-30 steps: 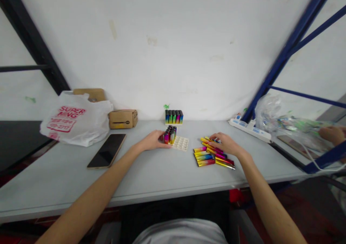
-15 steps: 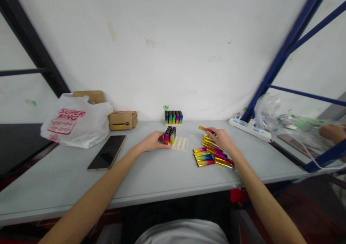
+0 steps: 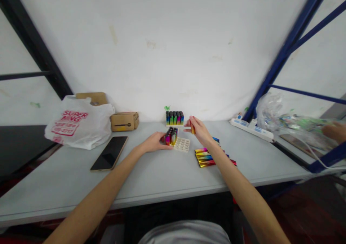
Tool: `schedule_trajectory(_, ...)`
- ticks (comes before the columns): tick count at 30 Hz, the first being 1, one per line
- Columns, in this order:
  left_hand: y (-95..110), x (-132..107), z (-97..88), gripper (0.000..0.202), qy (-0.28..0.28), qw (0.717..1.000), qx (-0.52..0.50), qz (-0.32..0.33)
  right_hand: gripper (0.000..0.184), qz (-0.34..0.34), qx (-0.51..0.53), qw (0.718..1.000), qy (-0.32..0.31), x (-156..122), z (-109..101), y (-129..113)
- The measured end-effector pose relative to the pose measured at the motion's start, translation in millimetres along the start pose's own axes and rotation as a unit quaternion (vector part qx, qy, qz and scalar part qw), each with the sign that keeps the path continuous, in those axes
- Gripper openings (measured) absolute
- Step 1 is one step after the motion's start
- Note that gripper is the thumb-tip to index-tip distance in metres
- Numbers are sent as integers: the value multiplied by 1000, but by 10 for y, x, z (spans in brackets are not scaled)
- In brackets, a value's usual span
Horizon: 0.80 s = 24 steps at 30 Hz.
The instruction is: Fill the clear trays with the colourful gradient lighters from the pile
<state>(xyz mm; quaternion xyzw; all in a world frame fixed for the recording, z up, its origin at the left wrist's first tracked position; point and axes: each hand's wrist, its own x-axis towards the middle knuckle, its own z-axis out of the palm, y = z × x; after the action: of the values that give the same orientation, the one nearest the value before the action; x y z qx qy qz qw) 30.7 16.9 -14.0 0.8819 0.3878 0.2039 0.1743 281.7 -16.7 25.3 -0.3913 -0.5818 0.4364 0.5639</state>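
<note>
My left hand is closed around the left end of a white tray with round holes, its thumb along the near edge. Shiny multicoloured lighters with black tops stand upright in the tray's left part; vacant holes show on the right. In my right hand a gold and red lighter is pinched, held upright above and right of the tray, apart from it. A pile of loose lighters lies on the table, partly hidden under my right forearm.
Against the wall stands a second rack of upright lighters. On the left are a phone, a cardboard box and a white plastic bag. A power strip lies right. Another person's hand shows at the far right.
My right hand has moved left from over the pile towards the tray, and its lighter has turned from lying flat to upright. My left hand stays at the tray.
</note>
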Motion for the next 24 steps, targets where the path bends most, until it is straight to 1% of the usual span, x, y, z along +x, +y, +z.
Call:
schedule_trajectory(3,5,-4,-2,59,5,1000,8,4,53,30,9,998,-51,-67,137,115)
schedule_trajectory(6,3,-1,-4,58,2,1000,12,4,52,49,-17,996,-66,-137,171,242)
schedule_trajectory(8,-2,3,-3,57,-4,1000,11,3,53,38,-51,997,-47,-153,162,316)
schedule_trajectory(10,-5,6,0,57,-5,1000,9,2,55,16,-100,995,-10,-150,148,375)
schedule_trajectory(12,-5,7,2,57,-4,1000,5,2,56,5,-155,987,28,-143,140,413)
schedule_trajectory(14,0,6,2,57,-1,1000,3,5,51,0,-197,979,48,-145,141,429)
schedule_trajectory(19,20,1,-4,56,0,1000,7,5,35,-15,-242,969,57,-179,166,424)
schedule_trajectory(21,28,-2,-9,56,-2,1000,5,2,33,-19,-251,966,58,-189,173,418)
schedule_trajectory(24,35,-4,-12,55,-3,1000,-2,4,38,-33,-249,967,51,-199,172,402)
